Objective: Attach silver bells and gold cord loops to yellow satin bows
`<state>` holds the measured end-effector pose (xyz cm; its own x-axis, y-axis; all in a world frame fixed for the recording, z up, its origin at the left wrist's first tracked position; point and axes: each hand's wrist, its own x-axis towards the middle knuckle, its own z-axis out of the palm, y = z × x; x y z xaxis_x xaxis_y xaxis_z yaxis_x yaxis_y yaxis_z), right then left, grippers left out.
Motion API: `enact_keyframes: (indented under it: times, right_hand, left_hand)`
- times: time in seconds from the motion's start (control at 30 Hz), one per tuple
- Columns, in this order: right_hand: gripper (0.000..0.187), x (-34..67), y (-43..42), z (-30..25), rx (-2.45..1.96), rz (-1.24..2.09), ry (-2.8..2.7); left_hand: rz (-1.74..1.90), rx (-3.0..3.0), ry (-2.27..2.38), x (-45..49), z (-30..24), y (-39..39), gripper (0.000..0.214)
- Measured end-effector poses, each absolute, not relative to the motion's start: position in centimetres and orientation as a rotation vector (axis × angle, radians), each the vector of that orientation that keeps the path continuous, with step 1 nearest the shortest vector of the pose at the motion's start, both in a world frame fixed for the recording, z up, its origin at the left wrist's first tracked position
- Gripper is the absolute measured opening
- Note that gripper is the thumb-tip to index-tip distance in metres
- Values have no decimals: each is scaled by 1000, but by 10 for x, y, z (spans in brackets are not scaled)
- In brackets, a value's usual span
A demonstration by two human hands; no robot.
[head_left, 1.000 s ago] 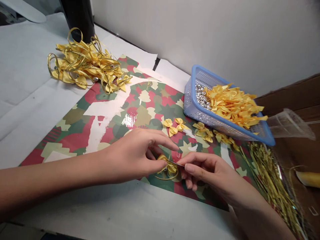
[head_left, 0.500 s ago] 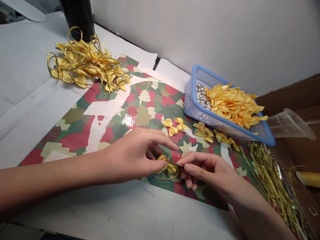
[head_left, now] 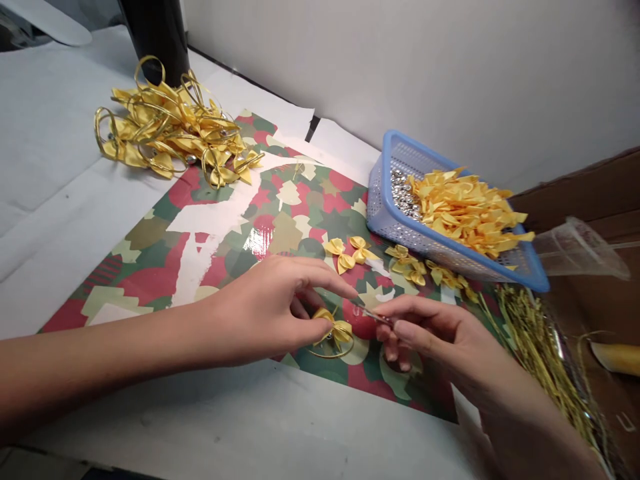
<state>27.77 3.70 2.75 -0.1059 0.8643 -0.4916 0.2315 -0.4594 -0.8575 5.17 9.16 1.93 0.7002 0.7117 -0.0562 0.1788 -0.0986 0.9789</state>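
Fingers point(head_left: 320, 279) of the left hand point(head_left: 260, 313): curled, thumb pressed against a yellow satin bow point(head_left: 336, 331) with a gold wire loop, held low over the patterned gift paper point(head_left: 240, 267). Right hand point(head_left: 430, 333): thumb and forefinger pinched on a thin gold strand point(head_left: 373, 315), long axis slanting up and left, tip pointing past the bow, just beside the left forefinger. Nearby: loose yellow bows point(head_left: 345, 255); blue plastic basket point(head_left: 395, 207) holding more bows and silver beads point(head_left: 404, 195).
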Motion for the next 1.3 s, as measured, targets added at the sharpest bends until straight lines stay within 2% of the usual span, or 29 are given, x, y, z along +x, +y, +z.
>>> enact_keyframes:
  times: [0.23, 0.37, 0.63, 1.03, 1.3]
  right_hand:
    - [22, 289, 39, 16, -1787, 601, -1834]
    - [16, 292, 41, 8, -1638, 319, -2058]
    - [17, 286, 44, 5, -1492, 248, -2098]
    - [12, 243, 28, 14, -1266, 441, -2105]
    - [12, 234, 20, 13, -1294, 185, -2070]
  left_hand:
    - [601, 1772, 736, 49, 18, 92, 46]
    - [708, 1971, 624, 46, 16, 92, 52]
    - [688, 2077, 551, 46, 19, 90, 58]
    - [642, 2180, 609, 43, 15, 89, 51]
    - [685, 2311, 710, 43, 21, 89, 41]
